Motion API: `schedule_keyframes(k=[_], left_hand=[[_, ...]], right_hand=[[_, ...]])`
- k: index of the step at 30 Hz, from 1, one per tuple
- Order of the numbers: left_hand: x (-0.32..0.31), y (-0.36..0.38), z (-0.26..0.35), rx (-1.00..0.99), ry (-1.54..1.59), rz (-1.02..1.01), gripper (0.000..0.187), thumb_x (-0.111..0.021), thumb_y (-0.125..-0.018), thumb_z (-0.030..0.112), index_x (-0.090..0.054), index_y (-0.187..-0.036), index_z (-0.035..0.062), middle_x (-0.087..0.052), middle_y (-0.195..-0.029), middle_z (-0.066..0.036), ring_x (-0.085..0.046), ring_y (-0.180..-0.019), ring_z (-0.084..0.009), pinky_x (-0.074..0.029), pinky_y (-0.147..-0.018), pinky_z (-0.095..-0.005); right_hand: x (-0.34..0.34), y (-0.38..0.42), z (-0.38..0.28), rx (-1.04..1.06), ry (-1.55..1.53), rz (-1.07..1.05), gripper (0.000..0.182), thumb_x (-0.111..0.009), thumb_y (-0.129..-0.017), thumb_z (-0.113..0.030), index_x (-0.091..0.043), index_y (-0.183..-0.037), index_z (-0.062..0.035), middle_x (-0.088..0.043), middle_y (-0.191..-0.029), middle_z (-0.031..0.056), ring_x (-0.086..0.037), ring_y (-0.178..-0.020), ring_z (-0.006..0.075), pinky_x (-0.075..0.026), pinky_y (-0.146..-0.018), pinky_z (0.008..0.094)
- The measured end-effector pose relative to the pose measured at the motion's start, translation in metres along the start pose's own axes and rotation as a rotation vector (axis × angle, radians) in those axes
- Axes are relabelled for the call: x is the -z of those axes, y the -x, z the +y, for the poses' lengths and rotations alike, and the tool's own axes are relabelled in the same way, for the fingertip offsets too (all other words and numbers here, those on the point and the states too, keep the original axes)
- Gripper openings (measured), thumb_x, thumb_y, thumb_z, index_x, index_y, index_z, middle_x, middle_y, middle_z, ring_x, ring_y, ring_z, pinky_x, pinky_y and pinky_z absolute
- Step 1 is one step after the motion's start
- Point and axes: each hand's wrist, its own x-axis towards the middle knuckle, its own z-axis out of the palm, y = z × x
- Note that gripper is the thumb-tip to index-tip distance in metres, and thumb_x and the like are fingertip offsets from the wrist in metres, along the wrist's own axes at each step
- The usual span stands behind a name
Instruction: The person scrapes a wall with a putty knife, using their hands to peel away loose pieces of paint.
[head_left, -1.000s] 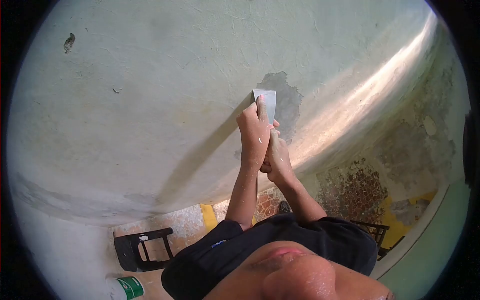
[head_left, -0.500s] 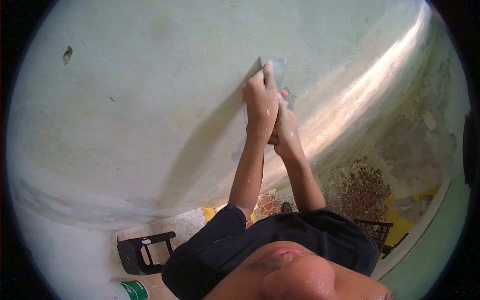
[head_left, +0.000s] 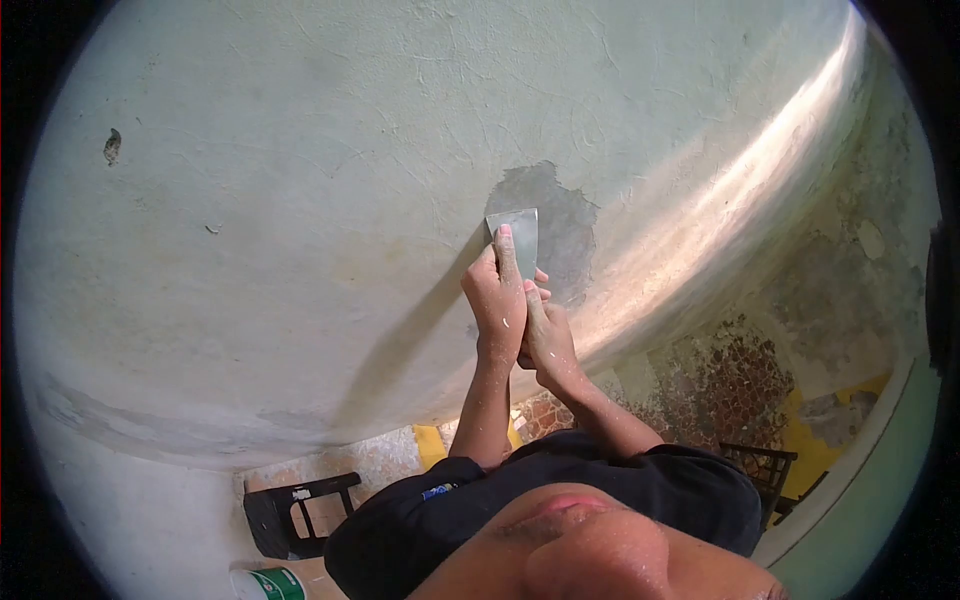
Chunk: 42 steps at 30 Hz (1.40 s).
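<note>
A flat metal scraper (head_left: 518,235) lies against the pale green wall (head_left: 330,150), its wide blade pointing up. My left hand (head_left: 496,295) is closed round it, with the thumb stretched along the blade. Just to the right and a little lower, my right hand (head_left: 548,335) grips the scraper's lower part, its fingers wrapped behind. The handle is mostly hidden by both hands. Beside and above the blade shows a bare grey patch (head_left: 565,225) with ragged edges. White flecks dot both hands.
A black stool (head_left: 290,515) and a white and green bucket (head_left: 275,583) stand at the lower left. Another dark piece of furniture (head_left: 765,465) is at the lower right. Patterned floor (head_left: 735,385) shows below the wall, which has a small hole (head_left: 112,147) at the left.
Both hands and the scraper have moved down and slightly left along the wall. The grey patch, mostly covered before, now shows. The view has shifted a little.
</note>
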Motion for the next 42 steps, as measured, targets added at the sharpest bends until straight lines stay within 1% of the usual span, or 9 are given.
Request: schedule_keyframes(k=[4, 9, 10, 17, 27, 35, 38, 40, 42], left_hand=[[-0.002, -0.006, 0.016, -0.018, -0.013, 0.013, 0.06, -0.043, -0.11, 0.044, -0.065, -0.086, -0.0067, -0.065, -0.061, -0.012, -0.064, -0.045, -0.018, -0.049, -0.039, -0.0297], [-0.009, -0.02, 0.05, -0.078, -0.047, -0.019, 0.053, -0.047, -0.11, 0.032, -0.063, -0.079, -0.0065, -0.065, -0.058, -0.012, -0.066, -0.047, -0.0169, -0.051, -0.04, -0.0287], [-0.012, -0.027, 0.053, -0.116, -0.042, -0.041, 0.056, -0.046, -0.109, 0.04, -0.067, -0.084, -0.0065, -0.067, -0.061, -0.013, -0.065, -0.045, -0.0173, -0.05, -0.039, -0.0283], [-0.03, -0.044, 0.066, -0.267, -0.018, -0.048, 0.056, -0.045, -0.11, 0.038, -0.065, -0.081, -0.0057, -0.065, -0.058, -0.012, -0.065, -0.045, -0.0171, -0.05, -0.039, -0.0277], [0.005, -0.003, 0.0, 0.087, 0.073, -0.054, 0.057, -0.045, -0.11, 0.04, -0.064, -0.084, -0.0067, -0.065, -0.06, -0.012, -0.062, -0.043, -0.018, -0.048, -0.038, -0.0293], [0.013, -0.01, 0.002, 0.048, 0.094, -0.086, 0.056, -0.046, -0.109, 0.039, -0.065, -0.085, -0.0078, -0.065, -0.058, -0.013, -0.066, -0.045, -0.0182, -0.049, -0.037, -0.0281], [0.013, -0.012, 0.011, 0.044, 0.09, -0.098, 0.056, -0.047, -0.109, 0.039, -0.065, -0.085, -0.0076, -0.065, -0.058, -0.013, -0.066, -0.045, -0.018, -0.049, -0.037, -0.0281], [0.014, -0.014, 0.016, 0.054, 0.092, -0.1, 0.056, -0.047, -0.109, 0.039, -0.065, -0.085, -0.0075, -0.065, -0.058, -0.013, -0.066, -0.045, -0.018, -0.05, -0.037, -0.0282], [0.015, -0.015, 0.018, 0.086, 0.073, -0.11, 0.056, -0.046, -0.109, 0.039, -0.065, -0.083, -0.0071, -0.065, -0.058, -0.013, -0.065, -0.044, -0.0175, -0.05, -0.037, -0.0284]], right_hand=[[-0.005, -0.003, -0.012, -0.001, -0.03, -0.035, 0.055, -0.048, -0.108, -0.046, -0.048, -0.066, -0.0111, -0.042, -0.054, -0.0054, -0.034, -0.039, 0.0048, -0.023, -0.034, 0.025], [-0.024, -0.001, -0.043, 0.038, -0.116, -0.016, 0.047, -0.046, -0.107, -0.052, -0.051, -0.081, -0.0133, -0.039, -0.054, -0.0081, -0.03, -0.036, 0.0044, -0.019, -0.034, 0.0244], [-0.026, -0.003, -0.052, 0.008, -0.137, -0.013, 0.045, -0.045, -0.107, -0.052, -0.054, -0.087, -0.0129, -0.04, -0.054, -0.0082, -0.031, -0.036, 0.0035, -0.019, -0.033, 0.0239], [-0.012, -0.021, -0.069, 0.154, -0.148, -0.155, 0.046, -0.044, -0.108, -0.052, -0.051, -0.08, -0.0156, -0.037, -0.055, -0.0096, -0.029, -0.038, 0.0015, -0.018, -0.034, 0.0222], [-0.002, 0.004, 0.014, 0.037, -0.031, -0.059, 0.046, -0.043, -0.109, -0.048, -0.05, -0.081, -0.0132, -0.038, -0.056, -0.0095, -0.03, -0.04, 0.0022, -0.022, -0.037, 0.0219], [-0.012, 0.003, 0.014, 0.101, -0.006, -0.059, 0.044, -0.04, -0.111, -0.047, -0.051, -0.084, -0.013, -0.041, -0.058, -0.0081, -0.031, -0.04, 0.0024, -0.022, -0.036, 0.0226], [-0.016, 0.004, 0.005, 0.084, -0.047, -0.05, 0.057, -0.04, -0.11, -0.047, -0.047, -0.069, -0.0086, -0.042, -0.054, -0.0045, -0.037, -0.042, 0.005, -0.028, -0.038, 0.0242], [-0.016, 0.005, 0.009, 0.087, -0.085, -0.071, 0.038, -0.039, -0.111, -0.045, -0.051, -0.095, -0.0127, -0.044, -0.06, -0.007, -0.034, -0.041, 0.003, -0.024, -0.036, 0.0223], [-0.023, 0.001, 0.018, 0.145, -0.123, -0.041, 0.037, -0.039, -0.111, -0.046, -0.051, -0.098, -0.0124, -0.045, -0.06, -0.0063, -0.035, -0.041, 0.0034, -0.024, -0.036, 0.0223]])
